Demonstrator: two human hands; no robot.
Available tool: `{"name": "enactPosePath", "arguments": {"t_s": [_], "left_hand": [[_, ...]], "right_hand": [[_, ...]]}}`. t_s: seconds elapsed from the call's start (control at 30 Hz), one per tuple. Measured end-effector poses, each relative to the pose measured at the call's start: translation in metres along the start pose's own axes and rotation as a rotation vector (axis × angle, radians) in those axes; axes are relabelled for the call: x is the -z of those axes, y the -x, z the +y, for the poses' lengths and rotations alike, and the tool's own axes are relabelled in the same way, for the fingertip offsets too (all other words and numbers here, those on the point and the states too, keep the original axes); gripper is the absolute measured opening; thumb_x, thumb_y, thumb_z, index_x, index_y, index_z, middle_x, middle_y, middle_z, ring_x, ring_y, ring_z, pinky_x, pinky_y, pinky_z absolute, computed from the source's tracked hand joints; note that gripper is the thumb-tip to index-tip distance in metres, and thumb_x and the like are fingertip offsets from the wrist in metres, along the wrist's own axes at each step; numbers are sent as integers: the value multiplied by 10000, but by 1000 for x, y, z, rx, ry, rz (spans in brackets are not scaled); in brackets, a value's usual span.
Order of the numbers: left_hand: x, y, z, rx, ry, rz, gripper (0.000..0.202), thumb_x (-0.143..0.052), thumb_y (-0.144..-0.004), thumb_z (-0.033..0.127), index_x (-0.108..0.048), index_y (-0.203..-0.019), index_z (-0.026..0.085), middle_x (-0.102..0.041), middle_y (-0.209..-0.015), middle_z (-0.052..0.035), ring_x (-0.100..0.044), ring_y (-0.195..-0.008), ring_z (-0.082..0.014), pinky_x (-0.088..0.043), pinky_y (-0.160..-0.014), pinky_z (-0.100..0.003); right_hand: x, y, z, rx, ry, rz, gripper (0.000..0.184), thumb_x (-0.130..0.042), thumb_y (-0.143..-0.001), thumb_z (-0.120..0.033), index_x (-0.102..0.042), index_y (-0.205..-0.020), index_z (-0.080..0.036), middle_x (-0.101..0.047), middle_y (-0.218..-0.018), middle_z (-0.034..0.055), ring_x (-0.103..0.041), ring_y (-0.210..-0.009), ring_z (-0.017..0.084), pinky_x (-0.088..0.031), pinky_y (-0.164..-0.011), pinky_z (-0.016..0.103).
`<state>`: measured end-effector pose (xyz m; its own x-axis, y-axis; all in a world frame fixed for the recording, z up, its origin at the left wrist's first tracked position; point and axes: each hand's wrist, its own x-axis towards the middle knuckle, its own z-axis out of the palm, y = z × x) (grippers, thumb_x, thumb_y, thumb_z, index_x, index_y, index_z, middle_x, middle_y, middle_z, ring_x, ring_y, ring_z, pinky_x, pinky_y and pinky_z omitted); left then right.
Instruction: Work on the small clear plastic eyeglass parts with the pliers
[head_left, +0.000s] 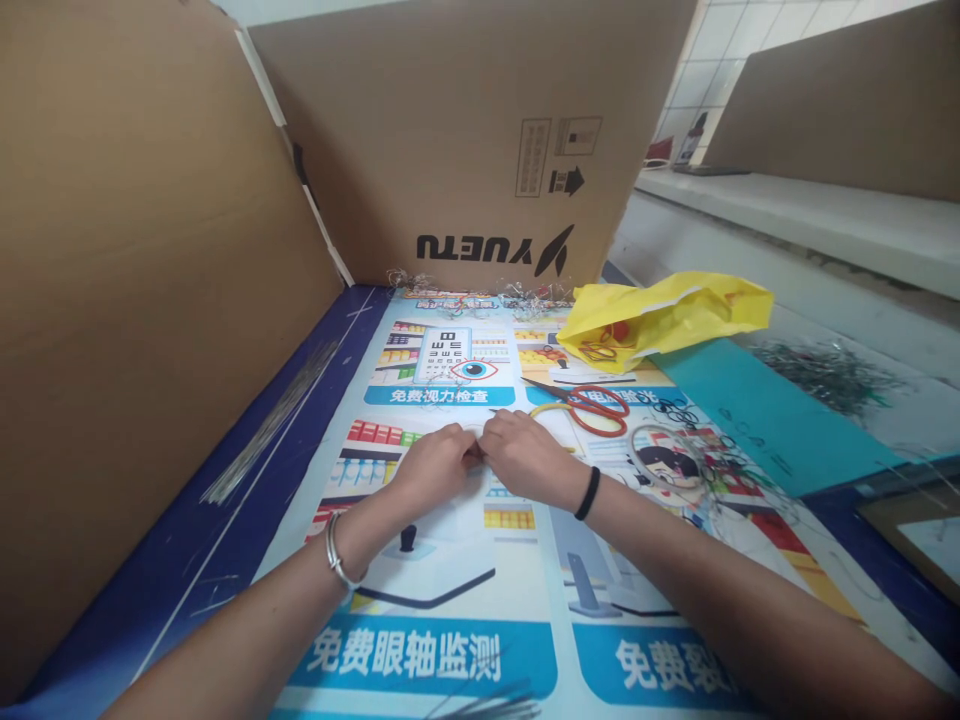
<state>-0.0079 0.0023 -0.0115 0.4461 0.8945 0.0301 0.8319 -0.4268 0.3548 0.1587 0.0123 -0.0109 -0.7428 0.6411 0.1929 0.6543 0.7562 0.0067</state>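
My left hand (435, 465) and my right hand (525, 455) meet knuckle to knuckle over a printed poster (450, 560) on the table. Both have their fingers curled in a pinch on a thin metal wire (480, 428) that runs between them; only a short bit shows past the fingers. The left wrist wears a silver bangle, the right a black band. Red and yellow scissors (592, 405) lie just beyond my right hand.
Cardboard walls stand at the left (135, 300) and the back (465, 140). A bundle of straight wires (270, 420) lies along the left wall. A yellow plastic bag (660, 315) with rubber bands, a tape ring (664, 455) and loose wire scraps (825, 370) sit at the right.
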Motion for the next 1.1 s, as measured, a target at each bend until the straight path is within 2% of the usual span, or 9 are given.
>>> {"name": "enactPosePath", "arguments": {"t_s": [0.17,0.23,0.3,0.37,0.53,0.67,0.77,0.9,1.1], "left_hand": [[7,2,-6,-85,188,-1,156,-469,-768,181,-622,-764,208,-596,-779,-9,-549,-745,-146,-406,-673,-257],[11,1,-12,-93,279,64,137,-486,-771,201,-622,-754,207,-599,-764,2,-547,-744,-135,-408,-682,-248],[13,-1,-19,-56,346,172,130,-486,-779,207,-616,-766,197,-609,-779,0,-550,-757,-132,-412,-695,-248],[14,-3,-26,-18,371,245,127,-488,-781,212,-613,-778,192,-619,-793,-2,-554,-755,-131,-413,-693,-249],[15,-6,-39,9,325,241,122,-498,-780,222,-617,-777,197,-616,-764,8,-552,-726,-126,-405,-667,-243],[15,-5,-45,-9,323,124,140,-548,-751,246,-620,-860,197,-596,-827,-7,-531,-683,-118,-412,-637,-240],[16,-4,-47,-68,325,43,302,-598,-723,280,-603,-1014,204,-561,-940,-25,-508,-655,-105,-427,-641,-246],[17,-3,-46,-130,297,-33,381,-594,-739,303,-582,-1114,240,-530,-1051,-28,-533,-813,-135,-426,-765,-264],[16,-2,-42,-94,241,-31,364,-565,-764,334,-591,-1119,259,-525,-1080,-27,-532,-907,-164,-424,-761,-258]], "right_hand": [[-5,4,14,14,-186,121,190,-445,-848,-210,-611,-764,-170,-597,-766,50,-478,-798,165,-322,-713,304],[-7,6,23,12,-288,250,167,-473,-832,-198,-611,-742,-179,-605,-742,36,-491,-775,152,-342,-730,297],[-9,6,31,-60,-362,385,145,-485,-820,-174,-609,-743,-179,-612,-748,33,-500,-769,145,-360,-746,290],[-10,6,36,-134,-399,448,142,-493,-812,-160,-607,-731,-183,-613,-746,28,-504,-762,141,-370,-743,281],[-10,7,36,-158,-306,329,148,-502,-807,-172,-626,-728,-187,-608,-772,36,-495,-806,155,-350,-729,281],[-9,9,30,-147,-207,243,148,-509,-814,-214,-654,-805,-186,-599,-829,58,-471,-870,178,-321,-751,300],[-8,9,27,-144,-173,204,159,-510,-818,-233,-658,-844,-182,-587,-873,66,-451,-886,189,-307,-757,310],[-7,8,24,-129,-152,174,178,-488,-835,-233,-659,-859,-189,-570,-902,66,-428,-883,185,-294,-752,312],[-5,7,20,-103,-106,161,220,-443,-860,-198,-662,-834,-192,-567,-868,61,-417,-875,172,-279,-725,300]]}}
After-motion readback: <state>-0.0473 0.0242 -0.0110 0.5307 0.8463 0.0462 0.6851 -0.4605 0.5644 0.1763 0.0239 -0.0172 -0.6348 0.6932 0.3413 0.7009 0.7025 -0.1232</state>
